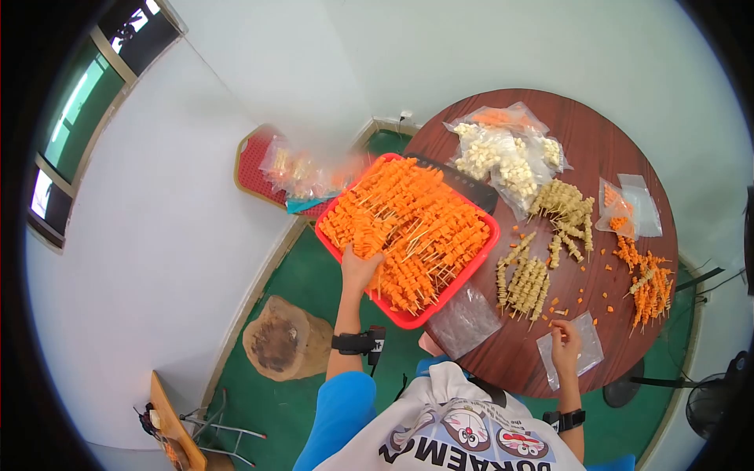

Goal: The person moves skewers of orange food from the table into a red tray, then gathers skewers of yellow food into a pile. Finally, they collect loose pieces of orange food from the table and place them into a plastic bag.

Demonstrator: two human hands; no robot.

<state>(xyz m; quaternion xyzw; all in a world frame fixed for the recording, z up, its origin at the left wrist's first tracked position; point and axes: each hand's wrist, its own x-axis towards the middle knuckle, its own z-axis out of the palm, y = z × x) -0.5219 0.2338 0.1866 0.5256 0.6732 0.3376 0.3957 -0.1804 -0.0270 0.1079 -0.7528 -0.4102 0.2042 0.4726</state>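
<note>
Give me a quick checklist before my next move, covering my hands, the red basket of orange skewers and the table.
1. Left hand at the orange skewers: ok, at the near-left side of the pile.
2. Red basket steady: cannot tell, its support is hidden.
3. Right hand by the clear bag: ok, over it; contact is unclear.
4. Clear bag open: cannot tell.
5. Table free of scraps: not ok, loose orange bits are scattered about.
</note>
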